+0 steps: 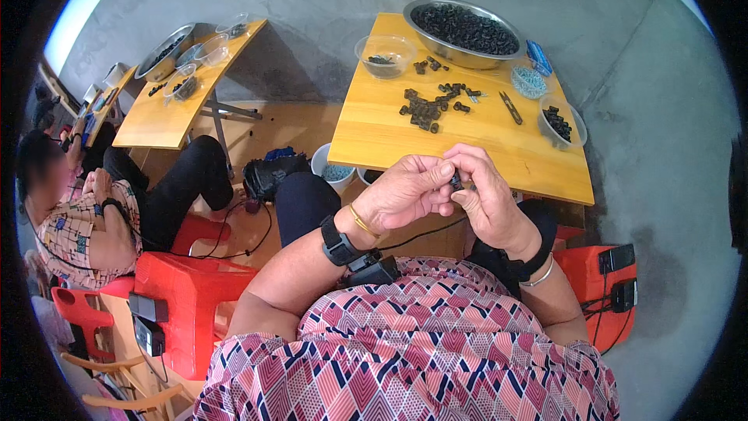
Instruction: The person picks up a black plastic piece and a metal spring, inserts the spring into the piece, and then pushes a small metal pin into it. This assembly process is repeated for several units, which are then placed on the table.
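Note:
My left hand (405, 191) and my right hand (485, 191) meet in front of me, just below the near edge of a small wooden table (374, 136). Their fingertips pinch a small dark part (455, 180) between them, mostly hidden by the fingers. On the table lies a loose pile of small black parts (430, 105). A big metal bowl (467, 51) at the far edge is full of the same black pieces. A clear bowl (385, 56) sits left of it, and a small clear cup (558, 126) with black parts stands at the right.
A small pair of snips (511, 107) and a cup of pale blue bits (529, 81) lie on the table's right. A white bucket (333, 168) sits under the table. A red stool (187, 296) stands at my left. Another person (86, 210) sits there by a second table (167, 109).

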`<state>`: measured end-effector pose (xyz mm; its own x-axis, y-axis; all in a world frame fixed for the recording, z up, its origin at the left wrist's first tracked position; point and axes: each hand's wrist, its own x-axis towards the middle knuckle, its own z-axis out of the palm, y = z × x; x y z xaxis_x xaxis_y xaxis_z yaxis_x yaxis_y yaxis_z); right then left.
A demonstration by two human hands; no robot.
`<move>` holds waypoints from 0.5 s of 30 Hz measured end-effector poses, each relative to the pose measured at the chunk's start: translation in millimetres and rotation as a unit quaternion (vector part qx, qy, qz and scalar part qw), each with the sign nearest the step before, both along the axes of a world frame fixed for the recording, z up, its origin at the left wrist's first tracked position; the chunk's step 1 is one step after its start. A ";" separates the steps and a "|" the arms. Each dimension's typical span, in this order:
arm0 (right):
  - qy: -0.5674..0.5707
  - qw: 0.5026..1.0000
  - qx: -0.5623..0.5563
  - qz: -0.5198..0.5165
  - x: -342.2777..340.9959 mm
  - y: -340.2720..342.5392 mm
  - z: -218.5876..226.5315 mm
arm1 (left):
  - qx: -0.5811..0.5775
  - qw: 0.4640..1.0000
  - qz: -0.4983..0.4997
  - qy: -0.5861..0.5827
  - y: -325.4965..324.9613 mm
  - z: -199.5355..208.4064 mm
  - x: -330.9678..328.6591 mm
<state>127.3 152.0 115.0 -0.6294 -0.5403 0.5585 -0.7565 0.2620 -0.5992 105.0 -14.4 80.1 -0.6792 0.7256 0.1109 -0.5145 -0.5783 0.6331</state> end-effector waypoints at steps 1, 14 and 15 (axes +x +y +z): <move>-0.006 1.000 0.009 -0.010 1.6 -0.6 -0.1 | 0.000 1.000 0.000 -0.001 0.4 -0.2 0.6; 0.037 0.997 0.049 -0.048 2.8 -7.4 -0.9 | -0.081 0.993 0.084 -0.020 7.9 5.1 10.3; 0.038 0.997 0.049 -0.048 0.0 -6.4 -3.5 | -0.075 0.993 0.086 -0.033 8.3 5.3 8.0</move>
